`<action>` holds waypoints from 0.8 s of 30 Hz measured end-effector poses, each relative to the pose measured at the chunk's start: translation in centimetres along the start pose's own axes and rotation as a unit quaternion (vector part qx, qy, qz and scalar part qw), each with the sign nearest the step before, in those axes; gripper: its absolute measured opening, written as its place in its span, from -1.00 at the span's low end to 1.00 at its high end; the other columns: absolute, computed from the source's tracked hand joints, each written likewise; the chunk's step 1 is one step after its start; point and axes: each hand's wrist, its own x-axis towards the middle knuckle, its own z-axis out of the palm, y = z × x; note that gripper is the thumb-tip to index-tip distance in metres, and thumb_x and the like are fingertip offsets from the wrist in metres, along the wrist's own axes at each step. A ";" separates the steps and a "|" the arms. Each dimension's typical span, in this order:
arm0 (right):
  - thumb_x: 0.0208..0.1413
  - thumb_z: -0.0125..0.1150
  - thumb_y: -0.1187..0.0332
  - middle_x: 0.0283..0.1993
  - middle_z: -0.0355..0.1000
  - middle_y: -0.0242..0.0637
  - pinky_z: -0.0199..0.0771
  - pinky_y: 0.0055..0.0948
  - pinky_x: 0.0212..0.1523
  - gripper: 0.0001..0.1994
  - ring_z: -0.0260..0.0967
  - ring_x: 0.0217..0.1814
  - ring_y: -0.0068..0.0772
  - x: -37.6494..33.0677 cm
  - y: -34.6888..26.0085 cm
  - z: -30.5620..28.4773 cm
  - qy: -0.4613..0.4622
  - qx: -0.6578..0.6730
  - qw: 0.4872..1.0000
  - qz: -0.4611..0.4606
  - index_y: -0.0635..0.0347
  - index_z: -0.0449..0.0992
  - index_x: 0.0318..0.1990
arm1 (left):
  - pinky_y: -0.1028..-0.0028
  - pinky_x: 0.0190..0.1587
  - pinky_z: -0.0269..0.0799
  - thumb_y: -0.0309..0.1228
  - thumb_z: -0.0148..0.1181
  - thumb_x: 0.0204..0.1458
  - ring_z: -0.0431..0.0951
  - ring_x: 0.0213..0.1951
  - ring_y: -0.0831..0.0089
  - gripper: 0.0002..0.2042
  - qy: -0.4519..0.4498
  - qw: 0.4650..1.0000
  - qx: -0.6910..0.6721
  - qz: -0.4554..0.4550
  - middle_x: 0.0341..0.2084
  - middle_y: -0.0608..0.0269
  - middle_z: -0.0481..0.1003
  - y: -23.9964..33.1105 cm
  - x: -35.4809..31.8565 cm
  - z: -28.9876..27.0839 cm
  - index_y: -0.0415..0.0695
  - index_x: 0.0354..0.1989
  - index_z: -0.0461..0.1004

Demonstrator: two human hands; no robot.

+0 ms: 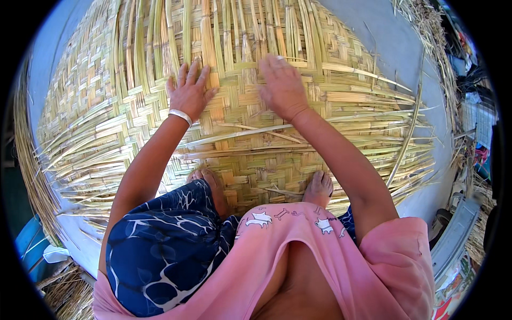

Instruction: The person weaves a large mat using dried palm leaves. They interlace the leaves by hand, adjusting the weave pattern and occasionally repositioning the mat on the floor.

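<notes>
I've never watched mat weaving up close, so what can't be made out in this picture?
- Head view: mat near edge, hidden under the person's knees and pink top.
- Weave beneath the left hand and right hand, covered by the palms.
- Clutter at the right rim: too small, warped by the lens.

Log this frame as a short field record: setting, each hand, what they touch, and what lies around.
setting: person squatting barefoot on a large woven reed mat laid on a grey floor
left hand: flat, fingers spread, pressing on the woven part; silver bangle at the wrist
right hand: palm down on the weave edge, ring on one finger
loose strips: unwoven, running away from the hands
feet: on the mat
surroundings: dry straw at the right
</notes>
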 end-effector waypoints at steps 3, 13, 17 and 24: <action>0.07 -0.03 0.12 0.27 0.08 -0.18 -0.08 -0.23 0.25 -0.47 -0.03 0.31 -0.22 0.0 2.7 0.0 -0.062 0.003 0.995 0.082 0.15 0.16 0.18 | -0.08 0.22 -0.24 0.04 -0.09 0.07 -0.13 0.32 0.18 -0.41 0.005 1.000 0.003 -0.004 0.30 0.25 -0.05 -0.1 0.0 0.2 0.12 0.26 0.07; 0.14 -0.17 0.05 0.30 0.06 -0.23 -0.12 -0.21 0.27 -0.46 -0.06 0.34 -0.24 -2.0 4.1 2.0 -0.070 -0.066 0.994 0.051 0.18 0.15 0.19 | -0.06 0.25 -0.31 0.06 -0.14 0.09 -0.14 0.32 0.21 -0.42 0.007 1.000 0.013 -0.013 0.31 0.31 -0.07 0.3 -0.3 0.5 0.13 0.27 0.06; 0.15 -0.19 0.04 0.29 0.07 -0.19 -0.12 -0.19 0.27 -0.46 -0.08 0.35 -0.21 -1.8 4.8 0.1 -0.077 -0.060 0.995 0.029 0.17 0.15 0.20 | -0.05 0.23 -0.26 0.01 -0.07 0.07 -0.12 0.32 0.20 -0.41 0.009 1.000 0.007 -0.015 0.30 0.30 -0.04 0.2 -0.4 0.3 0.14 0.28 0.04; 0.13 -0.09 0.09 0.22 0.16 -0.13 0.04 -0.16 0.18 -0.48 0.06 0.27 -0.17 -3.9 11.9 -1.8 -0.085 -0.092 0.981 0.147 0.23 0.18 0.16 | -0.06 0.24 -0.27 0.00 -0.10 0.09 -0.13 0.32 0.19 -0.41 0.006 1.000 0.011 -0.006 0.30 0.27 -0.05 0.1 -0.3 0.6 0.13 0.28 0.01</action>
